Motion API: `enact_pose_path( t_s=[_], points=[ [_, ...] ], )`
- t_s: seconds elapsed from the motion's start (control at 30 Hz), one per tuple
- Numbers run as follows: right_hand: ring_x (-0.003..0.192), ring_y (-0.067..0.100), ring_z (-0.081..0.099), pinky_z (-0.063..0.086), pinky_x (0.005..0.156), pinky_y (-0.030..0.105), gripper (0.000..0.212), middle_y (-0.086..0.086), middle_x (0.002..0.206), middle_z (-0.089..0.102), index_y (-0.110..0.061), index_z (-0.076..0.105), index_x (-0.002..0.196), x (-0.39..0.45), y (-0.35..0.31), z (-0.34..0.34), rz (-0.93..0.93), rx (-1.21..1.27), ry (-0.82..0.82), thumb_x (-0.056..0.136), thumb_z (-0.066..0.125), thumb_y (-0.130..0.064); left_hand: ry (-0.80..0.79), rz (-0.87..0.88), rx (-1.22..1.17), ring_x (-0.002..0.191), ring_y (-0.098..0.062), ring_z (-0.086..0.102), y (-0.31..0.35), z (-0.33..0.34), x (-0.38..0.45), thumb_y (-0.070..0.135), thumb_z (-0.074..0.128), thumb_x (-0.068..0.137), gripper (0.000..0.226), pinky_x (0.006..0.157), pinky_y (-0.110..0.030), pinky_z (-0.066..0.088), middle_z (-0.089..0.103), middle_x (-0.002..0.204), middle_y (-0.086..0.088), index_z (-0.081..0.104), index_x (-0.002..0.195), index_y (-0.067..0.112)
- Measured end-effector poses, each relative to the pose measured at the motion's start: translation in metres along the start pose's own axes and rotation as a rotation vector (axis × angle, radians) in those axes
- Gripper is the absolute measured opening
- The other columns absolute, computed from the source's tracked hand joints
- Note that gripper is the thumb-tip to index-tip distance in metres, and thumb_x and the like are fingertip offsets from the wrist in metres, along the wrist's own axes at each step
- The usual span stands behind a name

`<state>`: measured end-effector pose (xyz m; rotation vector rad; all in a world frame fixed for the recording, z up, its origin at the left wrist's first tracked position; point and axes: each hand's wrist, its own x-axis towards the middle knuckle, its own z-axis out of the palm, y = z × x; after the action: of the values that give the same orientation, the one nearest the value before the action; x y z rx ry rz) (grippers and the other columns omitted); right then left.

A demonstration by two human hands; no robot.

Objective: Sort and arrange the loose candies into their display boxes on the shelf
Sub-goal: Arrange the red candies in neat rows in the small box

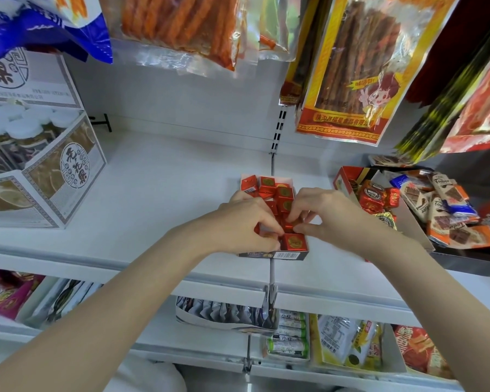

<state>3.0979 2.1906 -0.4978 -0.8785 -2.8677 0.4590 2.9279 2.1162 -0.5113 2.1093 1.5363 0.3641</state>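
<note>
1. We saw the small display box (277,254) of red foil candies (268,184) sitting on the white shelf (153,193).
2. Our left hand (246,224) pinched a red candy (262,232) inside the box.
3. Our right hand (323,213) pinched another candy (290,224) beside it.

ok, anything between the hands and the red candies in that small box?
Nothing visible. Both hands are already in the small display box: the left hand and the right hand have fingertips on the red square candies at its near end. No packet or divider sits between them.
</note>
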Motion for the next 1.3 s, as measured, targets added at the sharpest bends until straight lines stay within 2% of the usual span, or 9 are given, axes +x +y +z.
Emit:
enact_pose_path(
  t_s=[0.13,0.27,0.37,0.43,0.53,0.77,1.03,1.13,1.3],
  points=[
    [0.084,0.010,0.061,0.051,0.083,0.019,0.013,-0.011,0.087,0.057,-0.010,0.073,0.088,-0.002,0.008,-0.001,0.017,0.168,0.005,0.077,0.069,-0.005,0.048,-0.023,0.002,0.098,0.004,0.019,-0.002,0.003,0.001,0.029,0.058,0.087,0.023,0.092,-0.018,0.017,0.052,0.104,0.018,0.068,0.107,0.024],
    [0.083,0.002,0.058,0.048,0.082,0.010,0.014,-0.016,0.087,0.057,-0.013,0.073,0.089,-0.005,0.009,0.003,0.071,0.243,0.042,0.079,0.067,-0.005,0.123,-0.050,-0.015,0.107,-0.006,0.038,-0.006,0.001,0.004,0.027,0.058,0.087,0.020,0.098,-0.024,0.031,0.059,0.113,0.006,0.069,0.104,0.021],
    [0.082,0.003,0.058,0.049,0.079,0.012,0.013,-0.008,0.091,0.061,-0.015,0.070,0.092,-0.001,0.007,0.002,0.147,0.278,0.142,0.082,0.065,-0.009,0.146,-0.101,-0.024,0.108,-0.012,0.042,-0.007,-0.002,0.005,0.025,0.057,0.088,0.022,0.098,-0.032,0.037,0.057,0.113,0.006,0.066,0.108,0.023],
    [0.092,0.007,0.057,0.048,0.083,0.016,0.018,-0.002,0.104,0.062,-0.015,0.066,0.104,0.008,0.008,0.002,0.186,0.226,0.244,0.087,0.058,-0.013,0.193,-0.111,-0.004,0.112,-0.014,0.043,-0.007,-0.003,0.007,0.024,0.056,0.088,0.024,0.100,-0.035,0.037,0.056,0.118,0.006,0.065,0.111,0.023],
    [0.120,0.018,0.045,0.038,0.094,0.026,0.032,0.003,0.128,0.054,-0.016,0.050,0.126,0.024,0.009,0.012,0.279,0.136,0.212,0.094,0.046,-0.016,0.198,-0.135,0.065,0.120,-0.016,0.037,-0.009,-0.003,0.007,0.025,0.056,0.088,0.033,0.105,-0.033,0.032,0.050,0.127,0.004,0.058,0.121,0.022],
    [0.121,0.022,0.044,0.042,0.099,0.033,0.035,0.007,0.123,0.057,-0.014,0.057,0.118,0.035,0.018,0.019,0.278,0.112,0.146,0.093,0.036,-0.001,0.165,-0.120,0.057,0.124,-0.015,0.035,-0.016,-0.003,0.005,0.026,0.054,0.090,0.043,0.103,-0.027,0.029,0.046,0.133,0.002,0.047,0.132,0.024],
    [0.116,0.028,0.039,0.034,0.100,0.046,0.039,0.008,0.123,0.050,-0.024,0.052,0.127,0.061,0.004,0.018,0.226,-0.033,0.159,0.095,0.035,-0.011,0.268,-0.159,0.109,0.124,-0.015,0.034,-0.025,-0.011,0.010,0.022,0.051,0.091,0.039,0.103,-0.027,0.029,0.044,0.135,0.004,0.050,0.129,0.019],
    [0.116,0.026,0.033,0.032,0.100,0.042,0.040,0.006,0.123,0.042,-0.029,0.050,0.129,0.066,0.004,0.018,0.248,-0.064,0.085,0.093,0.041,-0.012,0.259,-0.151,0.138,0.121,-0.013,0.034,-0.028,-0.011,0.012,0.023,0.049,0.091,0.035,0.100,-0.024,0.030,0.047,0.130,0.004,0.053,0.126,0.018],
    [0.114,0.026,0.037,0.037,0.096,0.039,0.034,0.007,0.122,0.045,-0.019,0.054,0.119,0.069,0.005,0.018,0.244,-0.071,0.110,0.086,0.057,-0.013,0.257,-0.141,0.137,0.120,-0.012,0.035,-0.032,-0.012,0.011,0.022,0.050,0.091,0.032,0.096,-0.020,0.028,0.048,0.128,0.005,0.056,0.122,0.018]
  ],
)
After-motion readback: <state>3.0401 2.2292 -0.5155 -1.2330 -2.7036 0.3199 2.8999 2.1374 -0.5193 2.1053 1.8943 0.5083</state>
